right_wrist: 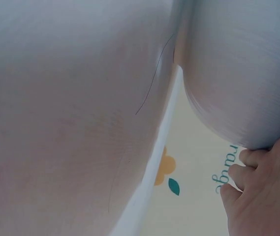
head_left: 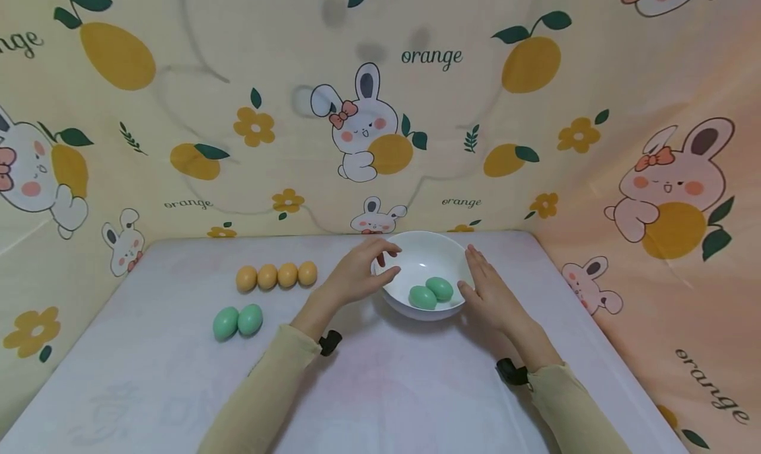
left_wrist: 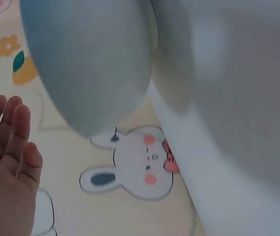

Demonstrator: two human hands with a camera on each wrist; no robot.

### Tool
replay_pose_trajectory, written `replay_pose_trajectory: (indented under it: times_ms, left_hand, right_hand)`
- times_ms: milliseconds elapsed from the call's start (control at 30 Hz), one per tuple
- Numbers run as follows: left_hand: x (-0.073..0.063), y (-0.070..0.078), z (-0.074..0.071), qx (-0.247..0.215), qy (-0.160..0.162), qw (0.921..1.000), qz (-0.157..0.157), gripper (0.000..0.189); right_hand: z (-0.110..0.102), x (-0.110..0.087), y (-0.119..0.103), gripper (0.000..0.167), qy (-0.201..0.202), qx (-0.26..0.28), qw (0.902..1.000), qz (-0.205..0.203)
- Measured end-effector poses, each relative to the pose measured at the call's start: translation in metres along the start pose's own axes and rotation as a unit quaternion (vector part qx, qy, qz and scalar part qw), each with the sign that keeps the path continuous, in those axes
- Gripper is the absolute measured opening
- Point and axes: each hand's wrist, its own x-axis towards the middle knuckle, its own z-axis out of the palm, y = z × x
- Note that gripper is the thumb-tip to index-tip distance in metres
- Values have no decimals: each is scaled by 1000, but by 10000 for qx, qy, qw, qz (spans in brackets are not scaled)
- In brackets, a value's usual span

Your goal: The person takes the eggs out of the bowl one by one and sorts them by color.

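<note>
A white bowl [head_left: 425, 314] stands toward the back of the table with two green eggs [head_left: 423, 298] lying side by side inside. My left hand [head_left: 364, 269] is at its left rim, thumb and fingers spread apart and gently bent, holding nothing. In the left wrist view, those fingers [left_wrist: 20, 130] show a gap from the bowl's wall [left_wrist: 90, 59]. Along the right side of the bowl, my right hand [head_left: 492, 295] rests with its fingers extended. The right wrist view has its fingertips [right_wrist: 250, 156] right at the bowl's outer wall [right_wrist: 243, 73].
Left of the bowl, several yellow-orange eggs [head_left: 267, 277] form a row on the white-covered table [head_left: 380, 388]. Two more green eggs [head_left: 250, 320] sit in front of them, close together. A printed cloth backdrop [head_left: 440, 123] rises behind the table's back edge and along its sides.
</note>
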Motion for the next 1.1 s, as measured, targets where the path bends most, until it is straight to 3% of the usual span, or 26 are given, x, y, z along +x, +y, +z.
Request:
replay_pose_trajectory:
  times_ms: [267, 533, 833, 1100]
  left_hand:
    - [30, 12, 21, 75, -904, 9956, -245, 38]
    - [57, 16, 46, 296, -1788, 9822, -489, 40]
    - [72, 12, 66, 648, -2287, 9697, -572, 34]
    - [76, 11, 81, 691, -2452, 9645, -695, 33]
  right_hand:
    - [-2, 0, -2, 77, -36, 1, 10000, 37]
    - [-4, 0, -2, 75, -33, 28, 10000, -42]
    - [-2, 2, -1, 75, 48, 56, 9998, -207]
    - [-2, 1, 2, 75, 64, 92, 9996, -245]
